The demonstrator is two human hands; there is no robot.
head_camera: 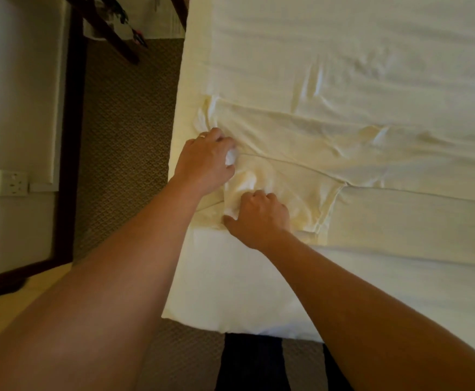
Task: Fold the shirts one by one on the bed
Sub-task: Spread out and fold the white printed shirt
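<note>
From my head camera I look down on the bed [343,52], and the pale cream shirt [301,142] lies spread flat across it, running from the bed's left edge toward the right. My left hand [202,162] sits at the bed's left edge, its fingers [219,136] curled down and bunching a bright fold of the shirt's cloth under the palm; a ring shows on one finger. My right hand [258,215] is just nearer to me than the left, knuckles up, fingers curled into the shirt's crumpled end with the thumb pressed against the cloth. A short sleeve [323,204] lies flat just to the right of that hand. Left of the bed is patterned carpet [123,136], then a white wall with a socket plate [11,182].
</note>
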